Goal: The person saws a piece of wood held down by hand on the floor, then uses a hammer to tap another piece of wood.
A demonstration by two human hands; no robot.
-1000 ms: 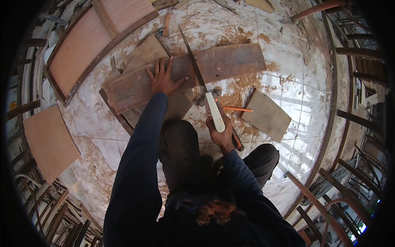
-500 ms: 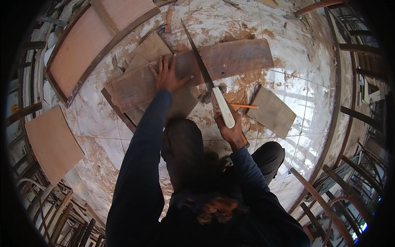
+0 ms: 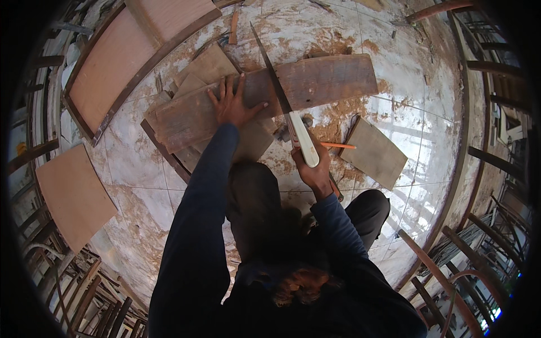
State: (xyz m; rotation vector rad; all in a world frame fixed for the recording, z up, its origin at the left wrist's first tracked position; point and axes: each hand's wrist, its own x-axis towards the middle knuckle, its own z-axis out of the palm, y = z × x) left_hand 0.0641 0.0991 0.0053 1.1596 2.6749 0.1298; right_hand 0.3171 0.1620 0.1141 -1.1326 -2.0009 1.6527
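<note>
A long, dark wooden board [image 3: 327, 81] lies slantwise in front of me, over some thinner panels. My left hand [image 3: 231, 104] rests flat on its left half with the fingers spread. In my right hand [image 3: 316, 172] is the pale handle of a handsaw [image 3: 278, 89], gripped by wrapped fingers. The saw's dark blade crosses the board near its middle, just right of my left thumb, and its tip reaches past the far edge. How deep the teeth sit in the wood cannot be made out.
An orange pencil [image 3: 339, 146] lies by my right hand, next to a loose grey-brown panel [image 3: 374, 152]. A framed panel [image 3: 112, 73] is at upper left, a tan sheet [image 3: 74, 197] at left. Sawdust covers the tiled floor [image 3: 135, 208]; wood pieces line both sides.
The saw has shifted slightly, its handle swinging a little left and nearer the board's edge. My left hand keeps its place on the board.
</note>
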